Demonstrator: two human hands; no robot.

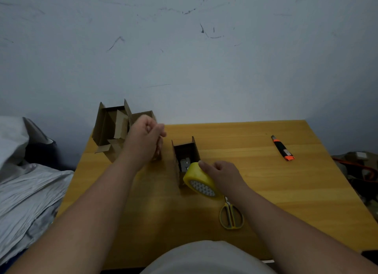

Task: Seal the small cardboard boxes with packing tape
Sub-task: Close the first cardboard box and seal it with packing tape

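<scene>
Tape roll: yellow, against the open small box mid-tabletop.
Right hand: fingers curled around the roll.
Left hand: fingers curled; likely pinching a tape end, unclear.
Advice: fold flaps shut, then pull tape taut.

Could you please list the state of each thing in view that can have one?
Small box: open, flaps up, untaped.
Far boxes: open, flaps up.
Tape roll: gripped, tilted.
Scissors: closed, lying flat.
Utility knife: lying untouched.
Left hand: fingers curled.
Right hand: gripping roll.
</scene>
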